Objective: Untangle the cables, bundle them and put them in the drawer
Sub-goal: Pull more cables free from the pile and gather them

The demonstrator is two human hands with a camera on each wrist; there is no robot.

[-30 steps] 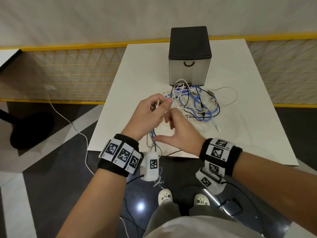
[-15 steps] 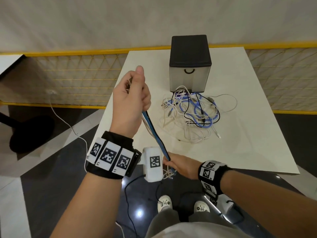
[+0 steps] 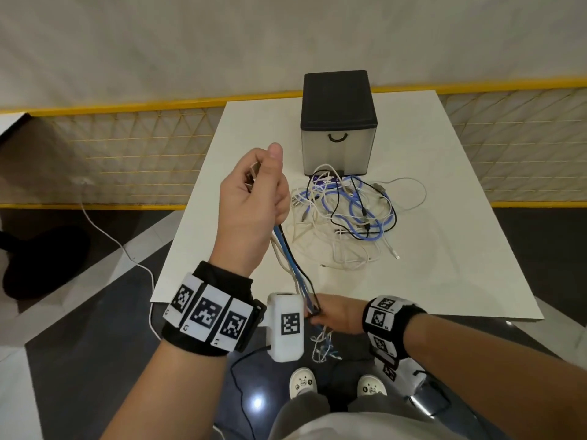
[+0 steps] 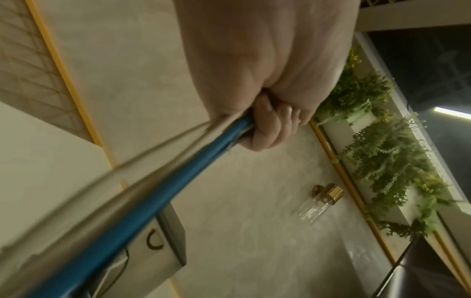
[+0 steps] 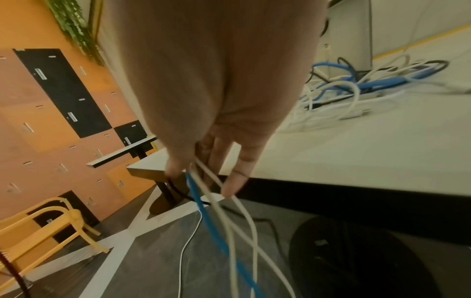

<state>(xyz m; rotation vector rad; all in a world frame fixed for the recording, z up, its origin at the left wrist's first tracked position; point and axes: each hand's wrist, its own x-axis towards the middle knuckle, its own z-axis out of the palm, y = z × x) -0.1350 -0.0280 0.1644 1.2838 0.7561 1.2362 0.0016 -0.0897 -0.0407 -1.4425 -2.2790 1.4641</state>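
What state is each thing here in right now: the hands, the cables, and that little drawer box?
Left hand: raised, fist gripping the cable ends.
Right hand: low at the table edge, fingers pinching the same strands.
Held cables: blue, white and black, stretched between the hands.
Cable pile: tangled, lying on the table.
Drawer: closed.

Person, head view. Arms bare to the wrists. Left wristband [image 3: 208,315]: black fabric, carrying three white square tags with black coded patterns; white boxy camera housing [image 3: 285,327] attached, one coded tag on its face, thin black cable trailing. Right wristband [image 3: 390,325]: black, same tags. Grey trousers [image 3: 305,411]. White shoes [image 3: 302,382] with small printed faces.
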